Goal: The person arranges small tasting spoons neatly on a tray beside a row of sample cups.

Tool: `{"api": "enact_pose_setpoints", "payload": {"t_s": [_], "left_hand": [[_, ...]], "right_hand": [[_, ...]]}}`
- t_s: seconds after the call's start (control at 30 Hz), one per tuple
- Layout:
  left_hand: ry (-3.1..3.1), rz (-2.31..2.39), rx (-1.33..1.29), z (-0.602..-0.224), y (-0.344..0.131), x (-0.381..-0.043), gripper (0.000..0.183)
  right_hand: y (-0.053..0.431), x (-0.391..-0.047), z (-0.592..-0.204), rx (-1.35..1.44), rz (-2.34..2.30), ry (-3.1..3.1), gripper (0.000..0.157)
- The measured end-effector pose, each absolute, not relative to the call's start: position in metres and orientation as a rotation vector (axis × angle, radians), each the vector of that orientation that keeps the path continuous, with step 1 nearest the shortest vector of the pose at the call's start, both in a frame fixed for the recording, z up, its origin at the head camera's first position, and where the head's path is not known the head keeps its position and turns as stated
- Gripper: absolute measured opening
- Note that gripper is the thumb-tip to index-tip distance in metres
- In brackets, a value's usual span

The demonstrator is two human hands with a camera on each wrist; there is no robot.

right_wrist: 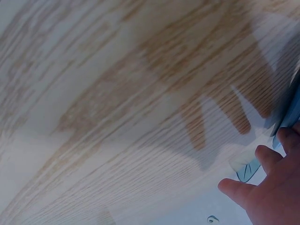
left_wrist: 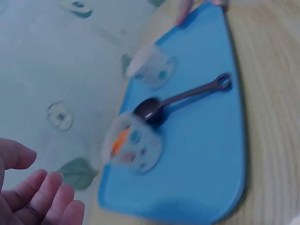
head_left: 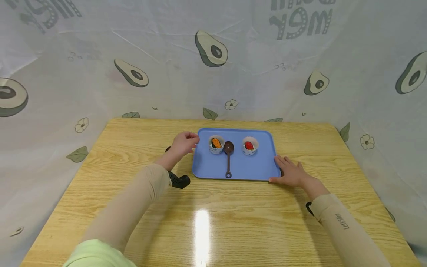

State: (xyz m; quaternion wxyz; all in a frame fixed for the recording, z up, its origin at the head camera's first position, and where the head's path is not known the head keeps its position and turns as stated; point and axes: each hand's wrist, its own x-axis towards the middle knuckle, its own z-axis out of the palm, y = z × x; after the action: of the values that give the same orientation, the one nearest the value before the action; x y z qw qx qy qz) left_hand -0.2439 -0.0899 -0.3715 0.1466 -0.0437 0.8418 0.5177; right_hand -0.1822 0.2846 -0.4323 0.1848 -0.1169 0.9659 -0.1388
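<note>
A blue tray (head_left: 253, 168) lies on the wooden table. On it a brown spoon (head_left: 228, 148) rests between two small white patterned cups; the left cup (head_left: 215, 150) holds an orange-and-dark piece (head_left: 216, 143), the right cup (head_left: 251, 152) a red piece (head_left: 248, 145). My left hand (head_left: 182, 144) hovers by the tray's upper left edge, fingers loosely bent and holding nothing; the left wrist view shows it (left_wrist: 40, 192) apart from the cups. At the tray's right edge, my right hand (head_left: 289, 173) has its fingers spread, fingertips touching the rim. The tray is mostly cut off in the right wrist view.
The wooden table (head_left: 240, 222) extends around the tray. Behind it hangs a pale curtain (head_left: 173, 85) printed with avocados, which also runs down both sides. A black curved device (head_left: 180, 181) is at the left wrist.
</note>
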Motion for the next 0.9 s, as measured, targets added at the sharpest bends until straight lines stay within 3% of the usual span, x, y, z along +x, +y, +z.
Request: {"api": "enact_pose_setpoints", "payload": {"t_s": [0.37,0.9], "left_hand": [[2.442,1.514,-0.235,-0.376,-0.146,-0.237,0.04],[2.473,1.479,-0.316,-0.396,-0.184,-0.218,0.044]], "right_hand": [[0.286,-0.181,-0.433,-0.317,-0.391,2.73,0.099],[0.285,-0.182,-0.436,-0.341,-0.39,2.737,0.101]]}}
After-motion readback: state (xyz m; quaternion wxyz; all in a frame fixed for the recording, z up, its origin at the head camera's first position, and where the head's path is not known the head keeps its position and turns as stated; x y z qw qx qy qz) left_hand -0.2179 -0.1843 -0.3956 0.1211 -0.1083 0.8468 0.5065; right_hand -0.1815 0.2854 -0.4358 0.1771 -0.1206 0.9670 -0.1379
